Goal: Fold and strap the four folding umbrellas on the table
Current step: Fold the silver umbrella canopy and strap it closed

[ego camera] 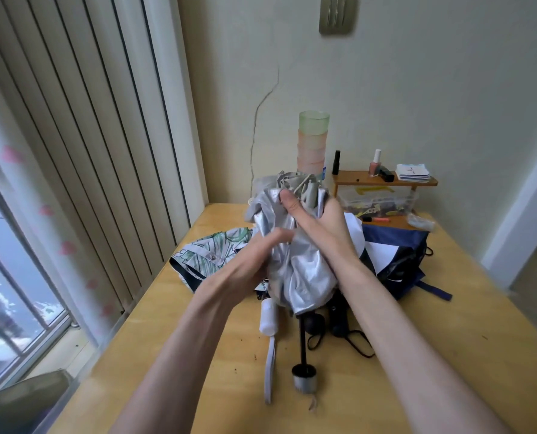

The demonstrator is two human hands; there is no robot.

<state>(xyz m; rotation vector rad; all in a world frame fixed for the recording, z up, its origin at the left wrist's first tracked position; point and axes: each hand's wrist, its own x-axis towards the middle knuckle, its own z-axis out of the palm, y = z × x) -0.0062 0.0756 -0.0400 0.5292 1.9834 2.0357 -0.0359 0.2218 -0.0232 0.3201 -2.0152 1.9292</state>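
The silver umbrella (pixel 301 270) is held above the middle of the desk (pixel 448 308), shaft pointing near, so its pleats can be gathered: the right hand (pixel 323 220) pinches canopy fabric at the far end, while the left hand (pixel 251 258), blurred, appears to curl round the lower folds.

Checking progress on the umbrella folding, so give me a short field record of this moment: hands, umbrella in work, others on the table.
in work: silver umbrella, canopy bunched, no strap round it
left hand: grips its fabric at the side
right hand: grips its fabric near the rib tips
waiting: leaf-print umbrella and navy umbrella, both loose on the table
fourth umbrella: cannot tell; only a black handle shows
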